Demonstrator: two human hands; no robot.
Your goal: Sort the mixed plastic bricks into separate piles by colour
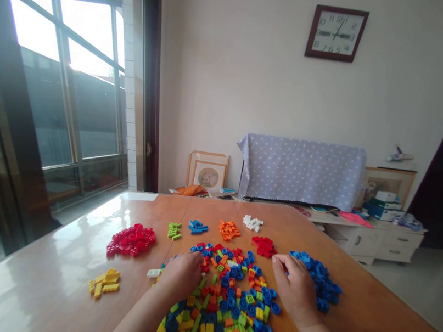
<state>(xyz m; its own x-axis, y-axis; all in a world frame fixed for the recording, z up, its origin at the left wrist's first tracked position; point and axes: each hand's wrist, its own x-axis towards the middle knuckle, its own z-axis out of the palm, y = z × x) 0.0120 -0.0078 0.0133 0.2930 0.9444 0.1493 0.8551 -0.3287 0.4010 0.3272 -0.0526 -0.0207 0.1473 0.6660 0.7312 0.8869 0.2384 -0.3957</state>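
A mixed pile of toy building bricks (pixel 208 311), in blue, yellow, green, orange and red, spreads over the middle of the table. My left hand (pixel 184 272) reaches over the pile's left side, its fingers bent down and closed; their tips and anything in them are hidden. Right of the pile, my right hand (pixel 298 286) is closed with curled fingers, between a small heap of red bricks (pixel 263 246) and a larger heap of blue bricks (pixel 322 284). What it holds, if anything, I cannot make out. A white brick (pixel 154 273) lies by my left wrist.
Sorted heaps sit around the pile: crimson bricks (pixel 132 240), yellow bricks (pixel 104 283), lime bricks (pixel 174 230), blue pieces (pixel 198 227), orange bricks (pixel 229 230) and white bricks (pixel 252 223). The wooden table (pixel 63 281) stands before a cabinet (pixel 391 244).
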